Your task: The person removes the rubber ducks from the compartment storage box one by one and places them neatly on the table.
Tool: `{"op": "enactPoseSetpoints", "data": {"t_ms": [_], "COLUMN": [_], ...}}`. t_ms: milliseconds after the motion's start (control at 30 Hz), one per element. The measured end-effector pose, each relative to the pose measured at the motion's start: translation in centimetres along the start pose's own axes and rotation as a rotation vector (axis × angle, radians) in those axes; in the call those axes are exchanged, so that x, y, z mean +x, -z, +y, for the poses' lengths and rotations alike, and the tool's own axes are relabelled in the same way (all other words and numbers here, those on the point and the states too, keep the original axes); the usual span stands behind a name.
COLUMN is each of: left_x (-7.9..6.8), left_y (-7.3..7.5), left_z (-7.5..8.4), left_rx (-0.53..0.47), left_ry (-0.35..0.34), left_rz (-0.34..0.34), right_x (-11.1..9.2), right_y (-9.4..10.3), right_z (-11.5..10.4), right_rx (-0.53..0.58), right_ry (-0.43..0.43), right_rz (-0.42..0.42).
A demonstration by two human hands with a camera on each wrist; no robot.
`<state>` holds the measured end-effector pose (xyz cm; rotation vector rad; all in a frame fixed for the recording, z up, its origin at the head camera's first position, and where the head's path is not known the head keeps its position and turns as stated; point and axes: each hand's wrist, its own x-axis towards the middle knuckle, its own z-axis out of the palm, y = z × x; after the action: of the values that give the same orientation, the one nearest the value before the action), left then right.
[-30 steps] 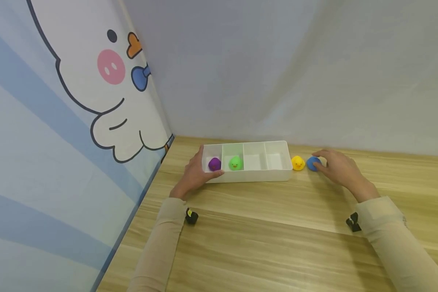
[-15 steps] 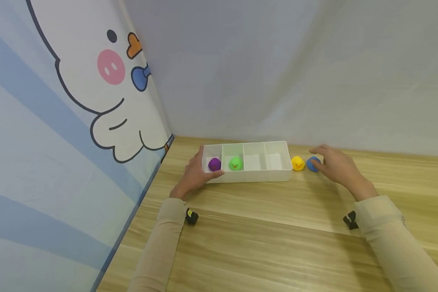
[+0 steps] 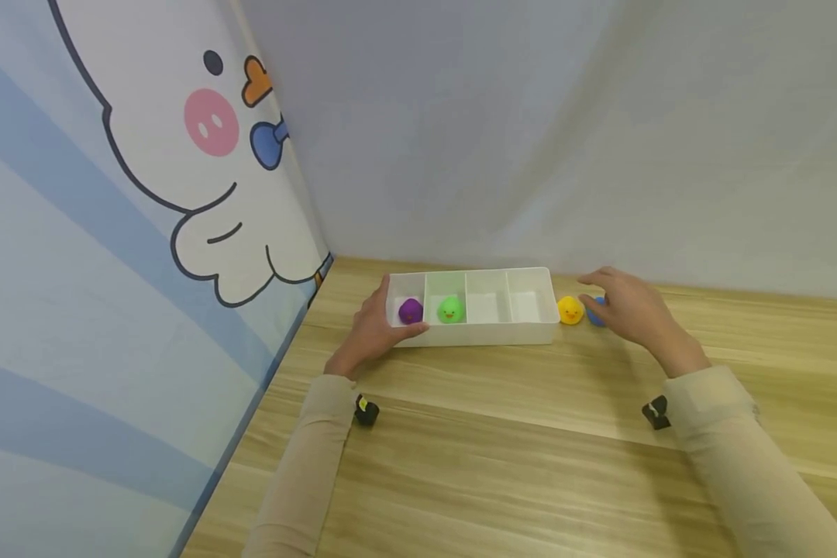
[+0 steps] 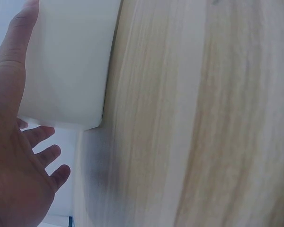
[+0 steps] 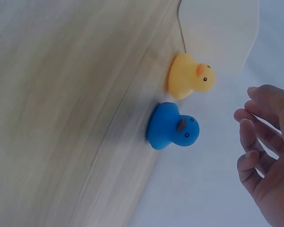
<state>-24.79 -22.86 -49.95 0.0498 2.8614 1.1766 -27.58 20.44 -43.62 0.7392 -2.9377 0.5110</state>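
Note:
A white divided box stands on the table, holding a purple rubber duck in its leftmost compartment and a green rubber duck in the adjacent one. My left hand grips the box's left end, thumb on the front side and fingers around the end. Just right of the box, a yellow rubber duck sits beside a blue rubber duck. My right hand hovers over the blue duck and partly hides it in the head view; the right wrist view shows its loosely bent fingers apart from both ducks.
The box's two right compartments hold nothing. A pale curtain hangs behind the table, and a cartoon-printed cloth borders its left edge. Wooden tabletop stretches between my forearms.
My right hand has left the blue duck and moved left, toward the yellow duck. Both ducks stay where they were. The left hand keeps its hold on the box.

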Motion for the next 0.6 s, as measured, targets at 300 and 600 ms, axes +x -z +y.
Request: {"op": "enactPoseSetpoints", "data": {"t_ms": [300, 600], "left_x": [0.1, 0.1], "left_y": [-0.3, -0.2], "left_z": [-0.2, -0.2], "left_rx": [0.026, 0.017], "left_ry": [-0.012, -0.014], "left_rz": [-0.003, -0.001], "right_x": [0.7, 1.6], "right_y": [-0.2, -0.6], "right_z": [-1.1, -2.3], "right_rx": [0.033, 0.047], "right_ry": [-0.012, 0.015], "right_rz": [-0.017, -0.003]}}
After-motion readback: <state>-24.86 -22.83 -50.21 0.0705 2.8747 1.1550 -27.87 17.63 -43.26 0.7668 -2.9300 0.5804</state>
